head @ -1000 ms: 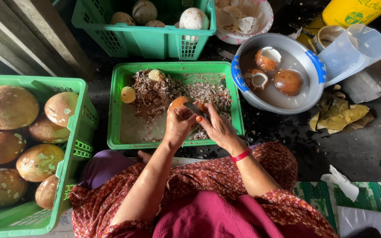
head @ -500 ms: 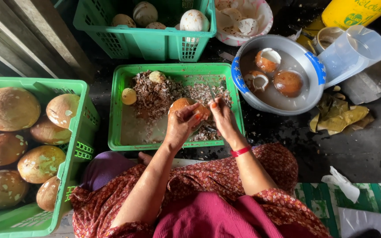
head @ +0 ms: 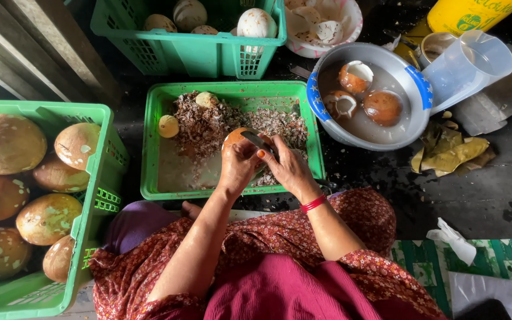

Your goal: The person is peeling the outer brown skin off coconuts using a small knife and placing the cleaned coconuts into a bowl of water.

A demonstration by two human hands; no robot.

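My left hand (head: 237, 166) grips a round brown coconut (head: 234, 138) over the middle green crate (head: 152, 148). My right hand (head: 288, 169) holds a small knife (head: 257, 141) with its blade laid on top of the coconut. Brown peelings (head: 208, 121) and two small pale pieces lie in that crate under my hands. A red band circles my right wrist.
A green crate (head: 99, 201) at left holds several brown coconuts. Another green crate (head: 197, 50) behind holds peeled pale ones. A metal bowl (head: 413, 127) of water with three coconuts sits at right, beside a clear plastic jug (head: 466, 65), a pink bowl (head: 354, 15) of pieces and a yellow container (head: 475, 15).
Both hands have drawn slightly nearer to my body with the coconut. The knife blade now lies across the top of the coconut.
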